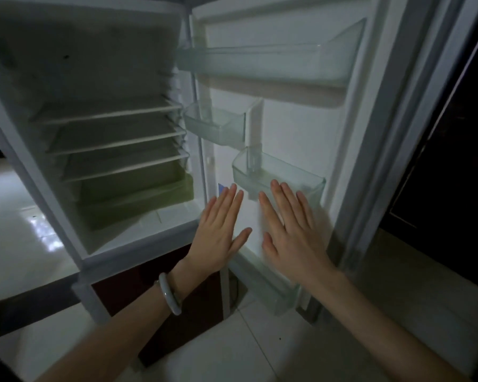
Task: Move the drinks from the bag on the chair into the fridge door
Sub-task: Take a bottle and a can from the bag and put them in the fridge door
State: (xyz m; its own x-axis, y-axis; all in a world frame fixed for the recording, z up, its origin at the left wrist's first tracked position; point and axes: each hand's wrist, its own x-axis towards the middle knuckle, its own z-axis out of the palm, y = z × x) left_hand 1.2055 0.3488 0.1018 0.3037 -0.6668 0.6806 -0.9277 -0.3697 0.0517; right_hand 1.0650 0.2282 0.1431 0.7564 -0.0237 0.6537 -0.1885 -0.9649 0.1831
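The fridge door stands open on the right, its white inner side facing me. It carries clear plastic bins: a wide top bin, a small bin, a middle bin and a bottom bin. No drink shows in any of them. My left hand and my right hand are held flat, palms forward, fingers spread, in front of the door between the middle and bottom bins. Both hold nothing. A pale bangle sits on my left wrist. No bag, chair or drinks are in view.
The fridge compartment on the left is open, with three glass shelves and a bottom drawer. A dark red lower door is below it. Glossy white tiled floor lies left and below. A dark cabinet stands on the right.
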